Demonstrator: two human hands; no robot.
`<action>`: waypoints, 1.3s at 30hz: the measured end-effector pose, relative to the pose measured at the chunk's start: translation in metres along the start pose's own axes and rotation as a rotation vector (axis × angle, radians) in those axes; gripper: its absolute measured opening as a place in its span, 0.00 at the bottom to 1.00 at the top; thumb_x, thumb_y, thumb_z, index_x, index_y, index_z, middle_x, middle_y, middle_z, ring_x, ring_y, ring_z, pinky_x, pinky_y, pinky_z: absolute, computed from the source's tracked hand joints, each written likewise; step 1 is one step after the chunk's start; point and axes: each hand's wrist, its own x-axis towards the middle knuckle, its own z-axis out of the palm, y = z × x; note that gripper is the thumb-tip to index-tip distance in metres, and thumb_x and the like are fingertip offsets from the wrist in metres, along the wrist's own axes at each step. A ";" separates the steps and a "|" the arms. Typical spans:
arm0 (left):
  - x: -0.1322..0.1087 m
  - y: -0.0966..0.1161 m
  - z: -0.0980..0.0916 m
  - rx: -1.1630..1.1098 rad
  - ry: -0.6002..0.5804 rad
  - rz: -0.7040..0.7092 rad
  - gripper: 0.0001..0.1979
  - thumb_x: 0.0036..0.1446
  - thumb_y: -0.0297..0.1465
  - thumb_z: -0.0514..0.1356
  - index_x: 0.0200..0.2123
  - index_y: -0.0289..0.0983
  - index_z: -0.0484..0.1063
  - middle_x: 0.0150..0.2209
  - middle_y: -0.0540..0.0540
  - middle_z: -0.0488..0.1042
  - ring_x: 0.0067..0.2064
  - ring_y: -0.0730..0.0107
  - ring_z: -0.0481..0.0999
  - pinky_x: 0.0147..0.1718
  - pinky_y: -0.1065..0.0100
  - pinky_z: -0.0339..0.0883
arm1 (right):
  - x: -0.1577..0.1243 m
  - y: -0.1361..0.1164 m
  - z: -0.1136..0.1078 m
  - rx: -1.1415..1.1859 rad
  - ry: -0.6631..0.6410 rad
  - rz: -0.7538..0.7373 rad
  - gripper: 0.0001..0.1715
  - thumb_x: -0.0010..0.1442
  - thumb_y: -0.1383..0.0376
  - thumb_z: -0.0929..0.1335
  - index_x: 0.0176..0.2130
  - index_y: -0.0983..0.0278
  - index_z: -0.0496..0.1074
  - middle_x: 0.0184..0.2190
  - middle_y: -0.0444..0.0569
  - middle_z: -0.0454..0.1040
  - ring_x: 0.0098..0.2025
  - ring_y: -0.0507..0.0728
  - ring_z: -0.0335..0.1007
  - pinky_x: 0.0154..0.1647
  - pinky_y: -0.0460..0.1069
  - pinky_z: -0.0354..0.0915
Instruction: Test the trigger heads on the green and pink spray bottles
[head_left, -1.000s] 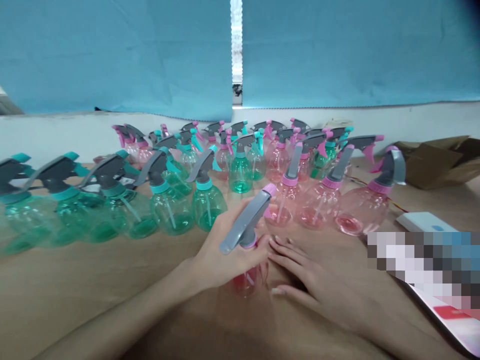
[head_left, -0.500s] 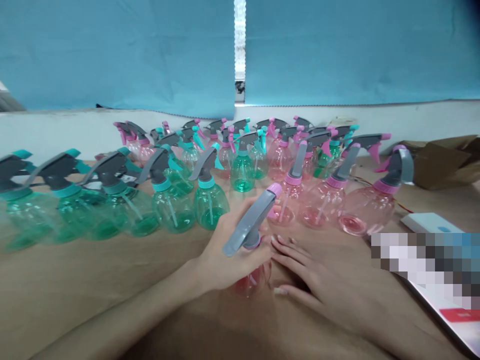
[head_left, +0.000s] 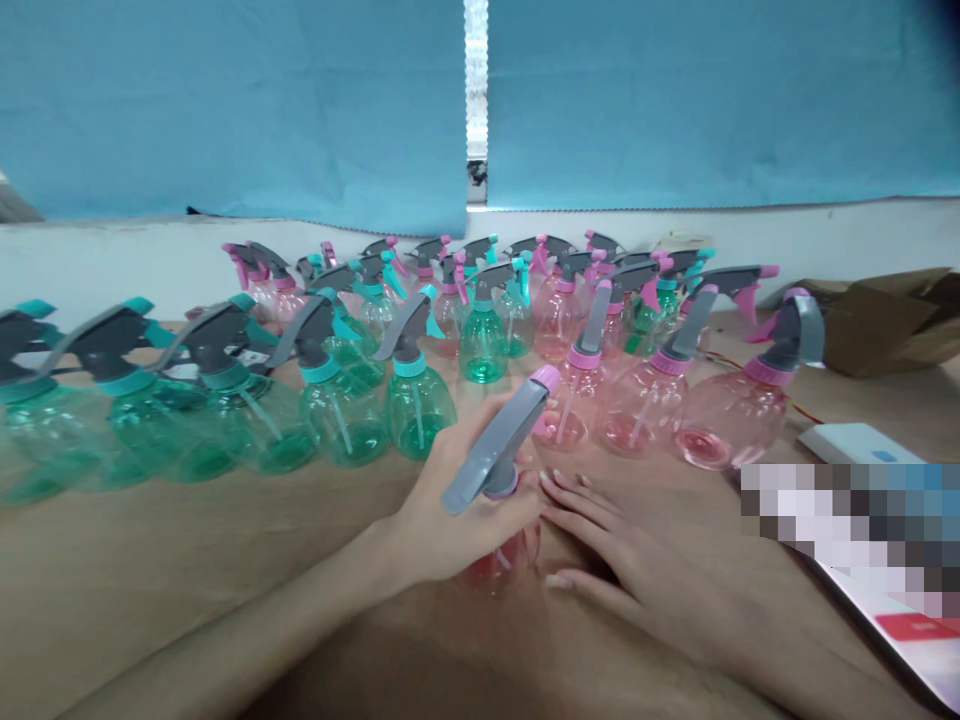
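Note:
My left hand (head_left: 457, 500) is wrapped round the neck of a pink spray bottle (head_left: 501, 435) with a grey trigger head and a pink nozzle. Its clear pink body shows below my fingers, standing on the brown tabletop (head_left: 360, 620). Just right of that bottle, my right hand (head_left: 615, 545) lies on the table with its fingers stretched out and holds nothing. Beyond my left hand stands a green spray bottle (head_left: 421, 410) with a teal collar. Another pink spray bottle (head_left: 577, 400) is upright past my right fingertips.
Several green bottles (head_left: 262, 430) form a row at left, and several pink ones (head_left: 727, 420) stand at right. More bottles crowd behind them near the wall. A brown paper bag (head_left: 877, 320), a white box (head_left: 859, 443) and a partly blurred flat item (head_left: 892, 600) lie at right.
Both hands and the held bottle keep almost the same pose. The whole view has shifted very slightly.

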 end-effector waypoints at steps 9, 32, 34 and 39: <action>-0.001 0.000 0.000 0.012 0.001 -0.002 0.15 0.45 0.23 0.56 0.38 0.41 0.62 0.29 0.53 0.69 0.30 0.68 0.71 0.30 0.67 0.66 | 0.002 -0.004 -0.004 -0.067 -0.059 0.006 0.38 0.65 0.45 0.57 0.64 0.64 0.55 0.67 0.50 0.48 0.67 0.61 0.44 0.65 0.62 0.49; 0.001 0.008 -0.003 0.067 0.036 0.077 0.14 0.41 0.20 0.55 0.30 0.41 0.57 0.23 0.57 0.59 0.23 0.74 0.63 0.24 0.70 0.59 | -0.002 0.003 0.003 0.021 0.050 -0.037 0.34 0.64 0.50 0.63 0.64 0.57 0.55 0.66 0.48 0.51 0.67 0.63 0.47 0.65 0.64 0.51; 0.002 0.008 -0.003 0.075 0.031 0.084 0.13 0.41 0.20 0.55 0.29 0.41 0.57 0.23 0.57 0.59 0.22 0.75 0.61 0.23 0.70 0.59 | -0.002 0.001 0.001 0.005 0.034 -0.022 0.34 0.64 0.49 0.62 0.64 0.58 0.56 0.66 0.49 0.51 0.67 0.62 0.47 0.65 0.63 0.50; 0.003 0.007 -0.005 0.107 0.015 0.081 0.12 0.41 0.21 0.55 0.29 0.40 0.57 0.23 0.57 0.60 0.22 0.75 0.61 0.23 0.71 0.58 | 0.000 -0.002 -0.001 -0.034 -0.006 0.000 0.35 0.64 0.46 0.60 0.64 0.61 0.57 0.67 0.49 0.50 0.67 0.61 0.45 0.65 0.62 0.50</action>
